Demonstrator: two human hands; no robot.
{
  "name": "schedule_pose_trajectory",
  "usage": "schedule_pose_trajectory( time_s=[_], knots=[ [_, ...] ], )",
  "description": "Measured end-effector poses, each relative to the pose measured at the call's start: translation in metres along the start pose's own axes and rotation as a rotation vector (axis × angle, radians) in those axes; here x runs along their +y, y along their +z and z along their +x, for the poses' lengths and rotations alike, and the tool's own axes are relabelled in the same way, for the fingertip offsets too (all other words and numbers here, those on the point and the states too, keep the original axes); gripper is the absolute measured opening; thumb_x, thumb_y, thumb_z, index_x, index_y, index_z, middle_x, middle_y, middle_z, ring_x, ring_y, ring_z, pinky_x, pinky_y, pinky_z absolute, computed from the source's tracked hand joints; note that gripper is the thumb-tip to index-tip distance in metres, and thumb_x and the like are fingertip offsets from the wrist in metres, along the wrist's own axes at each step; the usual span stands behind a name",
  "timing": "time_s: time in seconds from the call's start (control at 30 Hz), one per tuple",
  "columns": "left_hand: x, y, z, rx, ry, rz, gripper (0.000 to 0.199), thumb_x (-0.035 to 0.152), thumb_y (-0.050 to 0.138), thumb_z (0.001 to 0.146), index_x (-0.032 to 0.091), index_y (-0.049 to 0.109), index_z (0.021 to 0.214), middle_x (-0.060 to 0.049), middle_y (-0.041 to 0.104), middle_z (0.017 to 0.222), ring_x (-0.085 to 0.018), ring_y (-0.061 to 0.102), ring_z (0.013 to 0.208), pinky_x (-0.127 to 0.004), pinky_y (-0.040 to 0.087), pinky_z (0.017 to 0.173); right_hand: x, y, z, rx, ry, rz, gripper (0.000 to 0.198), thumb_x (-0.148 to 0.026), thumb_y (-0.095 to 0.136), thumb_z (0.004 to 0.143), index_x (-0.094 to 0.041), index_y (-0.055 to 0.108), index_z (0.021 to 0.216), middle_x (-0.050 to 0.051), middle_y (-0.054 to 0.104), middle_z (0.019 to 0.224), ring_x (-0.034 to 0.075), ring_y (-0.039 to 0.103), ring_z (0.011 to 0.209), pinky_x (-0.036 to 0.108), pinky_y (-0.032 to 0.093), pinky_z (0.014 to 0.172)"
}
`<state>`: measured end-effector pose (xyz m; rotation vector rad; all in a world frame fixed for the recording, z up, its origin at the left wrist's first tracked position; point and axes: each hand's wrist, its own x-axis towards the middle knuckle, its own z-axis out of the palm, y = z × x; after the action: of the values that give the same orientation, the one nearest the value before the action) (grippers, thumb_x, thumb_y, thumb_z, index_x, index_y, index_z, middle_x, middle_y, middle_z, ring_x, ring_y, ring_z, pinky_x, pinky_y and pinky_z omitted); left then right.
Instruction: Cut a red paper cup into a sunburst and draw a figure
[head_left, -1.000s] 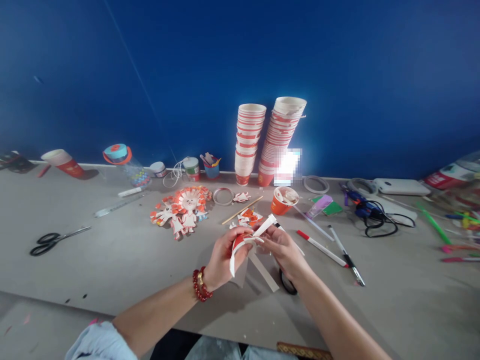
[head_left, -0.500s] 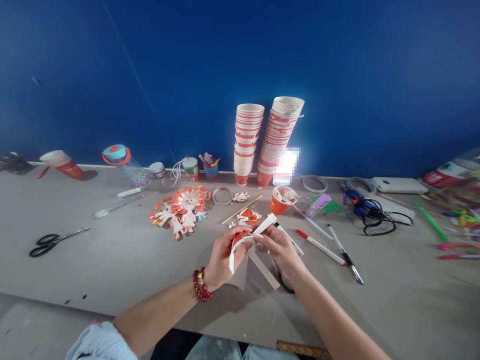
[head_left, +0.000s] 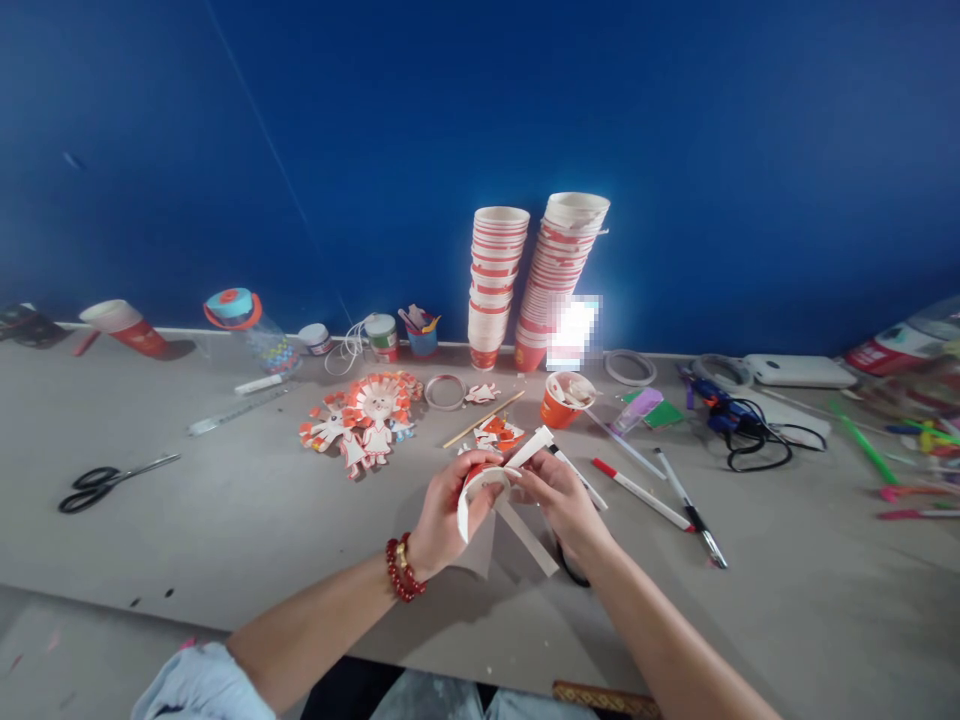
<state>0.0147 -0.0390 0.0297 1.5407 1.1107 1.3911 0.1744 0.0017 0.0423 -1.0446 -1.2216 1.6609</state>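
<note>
The left hand (head_left: pixel 442 510) grips a cut, curved piece of red-and-white paper cup (head_left: pixel 466 498) between thumb and fingers, above the middle of the table (head_left: pixel 300 560) and inward of its front edge, which both forearms cross. The right hand (head_left: pixel 566 500) has its curled fingertips at the piece's far side; whether they pinch it or merely touch is hard to tell. One pale strip (head_left: pixel 531 447) juts up between the hands, another (head_left: pixel 531 542) slants down toward the front edge. Broad grey tabletop stretches leftward to the black scissors (head_left: pixel 116 485). Rightward and beyond, room is tighter: a black-tipped marker (head_left: pixel 581 482) lies just beside the right hand, with a red-capped marker (head_left: pixel 645 495) farther right.
</note>
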Motion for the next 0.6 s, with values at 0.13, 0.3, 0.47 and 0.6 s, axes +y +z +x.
schedule_pose_trajectory(
  time_s=[0.13,0.3,0.47,0.6],
  knots=[
    [0.0041,-0.0010,0.0019,-0.007,0.015,-0.008,0.023,0.023,0.062,0.088,0.017,0.060,0.111,-0.009,0.070,0.102,-0.019,0.068,0.089,-0.030,0.053,0.083,0.0032,-0.0045,0.0021,0.000,-0.144,-0.129,0.030,-0.042,0.075,0.073,-0.019,0.067,0.089,0.004,0.065,0.081,0.019,0.057,0.074,0.030,0.046,0.069],
    [0.0007,-0.0003,0.0008,-0.003,0.037,-0.045,0.023,0.023,0.062,0.089,0.018,0.061,0.111,-0.010,0.069,0.107,-0.019,0.067,0.093,-0.030,0.053,0.086,0.0017,-0.0061,0.0031,0.028,-0.227,-0.268,0.026,-0.043,0.071,0.077,-0.018,0.068,0.080,0.006,0.065,0.080,0.020,0.058,0.073,0.030,0.046,0.065],
    [-0.0009,-0.0007,0.0000,-0.015,0.011,-0.059,0.026,0.024,0.061,0.089,0.019,0.060,0.115,-0.009,0.069,0.104,-0.019,0.067,0.091,-0.031,0.053,0.084,-0.0002,-0.0073,0.0034,0.020,-0.264,-0.378,0.023,-0.041,0.068,0.080,-0.018,0.067,0.079,0.006,0.064,0.086,0.019,0.055,0.070,0.028,0.044,0.060],
    [0.0028,-0.0022,0.0016,-0.031,0.032,-0.039,0.026,0.022,0.062,0.088,0.020,0.060,0.114,-0.008,0.069,0.106,-0.019,0.067,0.092,-0.030,0.053,0.084,-0.0045,-0.0048,0.0013,-0.039,-0.147,-0.243,0.028,-0.046,0.067,0.079,-0.018,0.065,0.081,0.006,0.062,0.086,0.019,0.055,0.074,0.027,0.045,0.059]
  ],
)
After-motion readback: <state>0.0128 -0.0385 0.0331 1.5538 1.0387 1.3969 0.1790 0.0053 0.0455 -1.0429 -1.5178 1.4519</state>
